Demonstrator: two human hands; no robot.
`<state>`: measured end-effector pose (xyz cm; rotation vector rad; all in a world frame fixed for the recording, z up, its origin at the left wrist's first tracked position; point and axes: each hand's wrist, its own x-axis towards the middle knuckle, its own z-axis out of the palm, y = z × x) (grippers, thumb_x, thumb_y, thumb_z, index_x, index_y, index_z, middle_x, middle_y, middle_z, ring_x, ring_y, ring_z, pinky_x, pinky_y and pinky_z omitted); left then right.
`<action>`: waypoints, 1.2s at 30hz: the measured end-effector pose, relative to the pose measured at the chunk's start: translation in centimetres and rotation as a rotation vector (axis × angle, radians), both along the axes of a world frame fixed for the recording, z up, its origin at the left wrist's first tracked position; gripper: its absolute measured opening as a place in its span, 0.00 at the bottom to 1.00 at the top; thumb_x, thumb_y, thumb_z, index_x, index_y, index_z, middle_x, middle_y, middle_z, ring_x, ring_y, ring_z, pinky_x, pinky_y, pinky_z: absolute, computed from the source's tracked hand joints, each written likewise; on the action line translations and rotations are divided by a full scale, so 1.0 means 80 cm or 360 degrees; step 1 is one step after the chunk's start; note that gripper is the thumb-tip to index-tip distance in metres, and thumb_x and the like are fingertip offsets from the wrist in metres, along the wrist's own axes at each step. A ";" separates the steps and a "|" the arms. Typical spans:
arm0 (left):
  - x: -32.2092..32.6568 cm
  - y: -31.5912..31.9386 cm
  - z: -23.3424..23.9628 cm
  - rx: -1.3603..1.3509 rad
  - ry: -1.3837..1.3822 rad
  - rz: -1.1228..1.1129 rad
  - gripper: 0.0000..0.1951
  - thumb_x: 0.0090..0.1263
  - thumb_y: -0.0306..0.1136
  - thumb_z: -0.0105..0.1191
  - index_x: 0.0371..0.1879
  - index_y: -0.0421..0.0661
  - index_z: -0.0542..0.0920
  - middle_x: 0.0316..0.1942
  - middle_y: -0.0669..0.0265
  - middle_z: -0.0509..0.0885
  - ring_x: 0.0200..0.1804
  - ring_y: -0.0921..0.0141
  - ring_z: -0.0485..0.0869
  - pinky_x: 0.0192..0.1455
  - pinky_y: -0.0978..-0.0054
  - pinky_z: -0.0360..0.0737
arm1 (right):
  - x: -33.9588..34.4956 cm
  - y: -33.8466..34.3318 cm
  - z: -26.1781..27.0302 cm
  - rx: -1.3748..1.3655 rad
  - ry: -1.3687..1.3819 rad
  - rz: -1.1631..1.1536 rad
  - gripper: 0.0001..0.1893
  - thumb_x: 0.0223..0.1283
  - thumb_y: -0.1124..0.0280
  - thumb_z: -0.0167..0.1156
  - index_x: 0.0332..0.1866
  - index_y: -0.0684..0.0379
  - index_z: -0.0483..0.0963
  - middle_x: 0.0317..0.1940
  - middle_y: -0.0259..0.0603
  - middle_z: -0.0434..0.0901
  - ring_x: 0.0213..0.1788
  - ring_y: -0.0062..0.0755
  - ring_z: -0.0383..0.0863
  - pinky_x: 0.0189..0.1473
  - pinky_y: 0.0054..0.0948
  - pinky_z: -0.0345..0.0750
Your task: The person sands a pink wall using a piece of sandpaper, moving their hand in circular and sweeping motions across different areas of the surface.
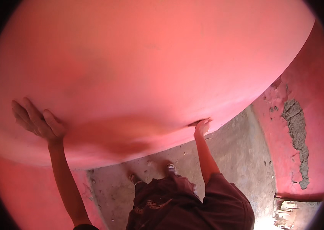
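Observation:
A broad pink painted wall fills the upper view, bowed by the lens. At the left, my left hand rests against it with the fingers extended and the thumb apart, holding nothing. Low on the wall to the right, my right hand grips a thin, flat, dark object against the surface. Blur and the hand itself hide most of that object, so its exact kind is unclear. A wide soft shadow lies on the wall between my hands.
My feet stand on a stained concrete floor. The right side wall has a long patch of exposed grey plaster. Another pink wall borders the floor at left. Broken debris lies by the bright opening at lower right.

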<state>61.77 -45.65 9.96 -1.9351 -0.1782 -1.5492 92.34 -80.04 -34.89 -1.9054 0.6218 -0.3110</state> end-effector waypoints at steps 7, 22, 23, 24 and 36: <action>-0.030 0.013 -0.005 0.0016 0.0008 0.0129 0.27 0.82 0.39 0.33 0.74 0.36 0.66 0.79 0.46 0.57 0.76 0.45 0.60 0.74 0.46 0.58 | -0.045 0.029 0.213 0.0762 -0.0575 0.0339 0.31 0.81 0.51 0.41 0.70 0.73 0.64 0.59 0.58 0.77 0.57 0.40 0.79 0.59 0.36 0.74; -0.036 0.020 -0.014 -0.0012 -0.0012 0.0086 0.27 0.81 0.38 0.34 0.74 0.35 0.66 0.79 0.46 0.58 0.78 0.48 0.59 0.77 0.48 0.51 | -0.034 0.053 0.211 0.1245 -0.0497 0.0248 0.31 0.77 0.45 0.47 0.53 0.70 0.74 0.25 0.35 0.76 0.22 0.17 0.67 0.30 0.24 0.69; -0.031 0.021 -0.015 -0.0020 -0.0036 0.0038 0.27 0.81 0.38 0.35 0.74 0.35 0.66 0.79 0.46 0.58 0.79 0.48 0.59 0.78 0.48 0.49 | -0.034 0.050 0.236 0.1161 -0.0612 0.0281 0.30 0.78 0.46 0.47 0.52 0.70 0.74 0.25 0.35 0.77 0.22 0.20 0.69 0.30 0.26 0.70; -0.026 0.020 -0.014 -0.0058 -0.0052 0.0072 0.27 0.81 0.38 0.35 0.74 0.36 0.66 0.79 0.46 0.58 0.79 0.48 0.58 0.78 0.48 0.48 | -0.032 0.047 0.257 0.1087 -0.0738 0.0305 0.29 0.78 0.47 0.46 0.52 0.69 0.74 0.26 0.34 0.78 0.23 0.22 0.71 0.30 0.28 0.71; -0.039 0.008 -0.018 -0.0165 -0.0018 0.0078 0.28 0.81 0.40 0.39 0.75 0.39 0.66 0.79 0.44 0.57 0.81 0.45 0.51 0.80 0.47 0.38 | -0.116 -0.016 0.025 -0.0065 0.0405 0.0313 0.29 0.72 0.51 0.44 0.53 0.69 0.79 0.46 0.66 0.83 0.51 0.65 0.83 0.57 0.53 0.78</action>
